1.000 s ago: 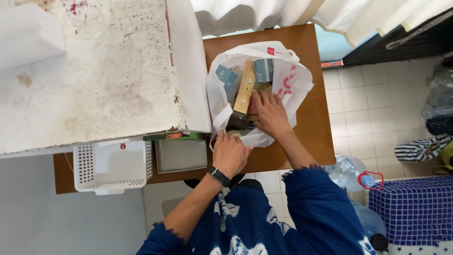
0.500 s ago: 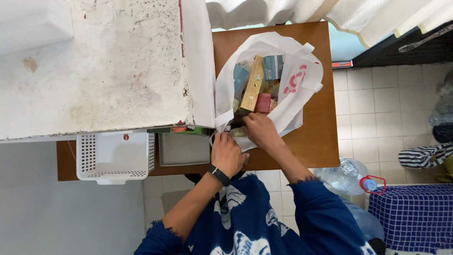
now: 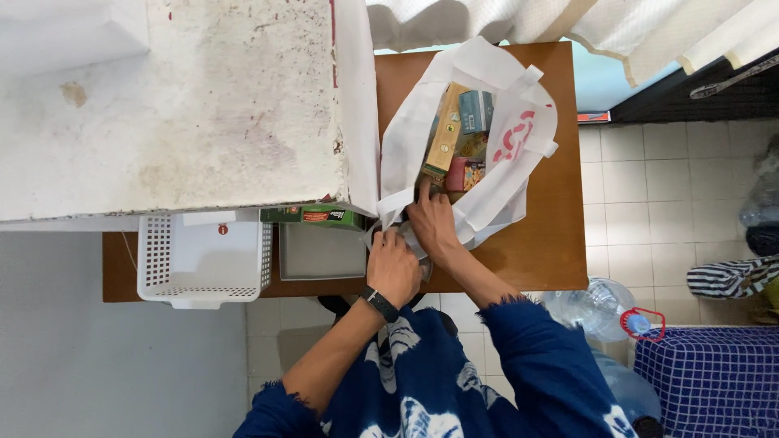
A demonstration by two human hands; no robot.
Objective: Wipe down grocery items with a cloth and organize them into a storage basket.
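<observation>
— Where are your hands?

— Both are at the mouth of the white bag [image 3: 519, 162], which lies open on the brown table [image 3: 560, 243], near its front edge. Your left hand [image 3: 393, 268] is curled around the bag's near rim, gripping the plastic just beside the grey tray [image 3: 320, 253]. Your right hand [image 3: 434, 223] reaches into the opening, fingers [image 3: 423, 193] stretched toward the boxes; whether it grips one, you cannot tell from here.

— What's in the bag?

— A long tan box [image 3: 446, 130] lies slanted, a teal box [image 3: 476, 109] touching it on the right, and a pink pack [image 3: 458, 173] just below, closest to your right fingertips.

— And around it?

— A green carton [image 3: 316, 215] sits under the edge of the white slab [image 3: 178, 105], and a white basket [image 3: 203, 259] stands at the table's front left corner.
</observation>
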